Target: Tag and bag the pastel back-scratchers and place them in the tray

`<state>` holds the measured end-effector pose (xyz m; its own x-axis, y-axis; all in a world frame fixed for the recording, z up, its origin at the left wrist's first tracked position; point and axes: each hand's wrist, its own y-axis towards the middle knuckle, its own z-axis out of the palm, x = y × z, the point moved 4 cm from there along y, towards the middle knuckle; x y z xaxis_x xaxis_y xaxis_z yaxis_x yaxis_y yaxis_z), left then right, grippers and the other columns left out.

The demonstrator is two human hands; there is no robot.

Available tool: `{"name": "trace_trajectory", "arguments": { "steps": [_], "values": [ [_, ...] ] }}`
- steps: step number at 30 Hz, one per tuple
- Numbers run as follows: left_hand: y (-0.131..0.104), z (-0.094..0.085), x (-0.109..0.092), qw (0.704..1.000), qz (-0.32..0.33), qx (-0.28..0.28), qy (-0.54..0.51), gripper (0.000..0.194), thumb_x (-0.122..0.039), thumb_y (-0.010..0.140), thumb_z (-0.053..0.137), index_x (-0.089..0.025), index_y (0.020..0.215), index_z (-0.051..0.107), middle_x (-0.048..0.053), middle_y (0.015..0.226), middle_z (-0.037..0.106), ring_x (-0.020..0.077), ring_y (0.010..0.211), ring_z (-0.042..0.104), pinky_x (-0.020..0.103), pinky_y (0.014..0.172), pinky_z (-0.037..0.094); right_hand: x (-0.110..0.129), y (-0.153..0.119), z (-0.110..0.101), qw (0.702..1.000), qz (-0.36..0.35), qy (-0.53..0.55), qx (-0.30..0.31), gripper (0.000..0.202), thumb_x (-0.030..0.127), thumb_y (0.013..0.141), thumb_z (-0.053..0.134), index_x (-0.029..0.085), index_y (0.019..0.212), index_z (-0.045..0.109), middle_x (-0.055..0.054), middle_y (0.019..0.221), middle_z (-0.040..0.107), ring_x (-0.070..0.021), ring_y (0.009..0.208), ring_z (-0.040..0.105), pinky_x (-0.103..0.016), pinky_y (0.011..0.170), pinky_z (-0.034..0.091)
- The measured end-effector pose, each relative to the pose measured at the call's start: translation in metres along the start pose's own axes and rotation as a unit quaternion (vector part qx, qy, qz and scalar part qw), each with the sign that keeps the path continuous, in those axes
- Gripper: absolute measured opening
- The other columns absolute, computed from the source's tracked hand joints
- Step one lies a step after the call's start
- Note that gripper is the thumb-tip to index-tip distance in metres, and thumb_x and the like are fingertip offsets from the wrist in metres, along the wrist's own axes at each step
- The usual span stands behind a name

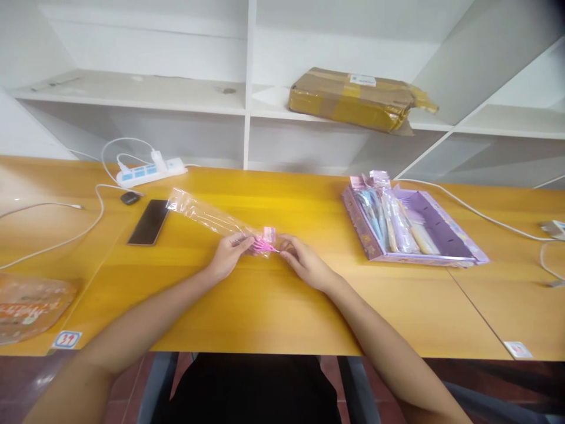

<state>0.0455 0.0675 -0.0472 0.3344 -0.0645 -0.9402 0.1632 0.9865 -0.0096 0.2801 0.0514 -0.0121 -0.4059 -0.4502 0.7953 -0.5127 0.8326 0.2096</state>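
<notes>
Pinching a pink fork at mid-table, left hand closing on the mouth of a clear bag, right hand nipping the fork's tip. Looking barely into the bag, most of the sleeve lying flat toward the phone. Waiting in the purple tray at right: several wrapped pieces, judging by the pile.

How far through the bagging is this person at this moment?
Done: several bagged pieces lie in the purple tray. In hand: the left hand and right hand hold a pink fork at the mouth of a clear bag. Left: the fork is not visibly inside the bag yet.
</notes>
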Motion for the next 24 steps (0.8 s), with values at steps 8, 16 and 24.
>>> {"name": "trace_trajectory", "arguments": {
  "steps": [8, 16, 24],
  "values": [
    [-0.010, 0.012, -0.004, 0.992, -0.025, 0.082, 0.088, 0.038, -0.051, 0.084, 0.089, -0.015, 0.096, 0.085, 0.011, 0.092, 0.084, 0.0243, 0.085, 0.079, 0.035, 0.084, 0.064, 0.004, -0.003, 0.019, 0.999, 0.012, 0.032, -0.005, 0.053, 0.040, 0.112, 0.052, 0.025, 0.160, 0.037, -0.013, 0.130, 0.064, -0.0204, 0.089, 0.067, -0.041, 0.090, 0.058],
    [0.006, -0.007, -0.013, 0.990, 0.014, -0.108, -0.092, 0.045, -0.053, 0.071, 0.098, -0.014, 0.084, 0.079, 0.005, 0.087, 0.079, 0.0151, 0.077, 0.073, 0.027, 0.071, 0.061, 0.001, -0.002, 0.001, 0.997, 0.064, -0.032, 0.028, 0.036, 0.049, 0.112, 0.050, 0.020, 0.122, 0.069, -0.005, 0.087, 0.069, -0.0206, 0.075, 0.062, -0.033, 0.074, 0.050],
    [0.000, -0.003, -0.003, 0.999, -0.016, -0.040, 0.008, 0.046, -0.054, 0.075, 0.095, -0.013, 0.090, 0.083, 0.007, 0.084, 0.081, 0.0179, 0.073, 0.075, 0.032, 0.074, 0.063, 0.006, 0.001, 0.002, 0.997, 0.026, 0.025, 0.062, 0.042, 0.051, 0.113, 0.049, 0.019, 0.123, 0.074, 0.000, 0.075, 0.061, -0.0162, 0.069, 0.056, -0.028, 0.068, 0.046]
  ]
}}
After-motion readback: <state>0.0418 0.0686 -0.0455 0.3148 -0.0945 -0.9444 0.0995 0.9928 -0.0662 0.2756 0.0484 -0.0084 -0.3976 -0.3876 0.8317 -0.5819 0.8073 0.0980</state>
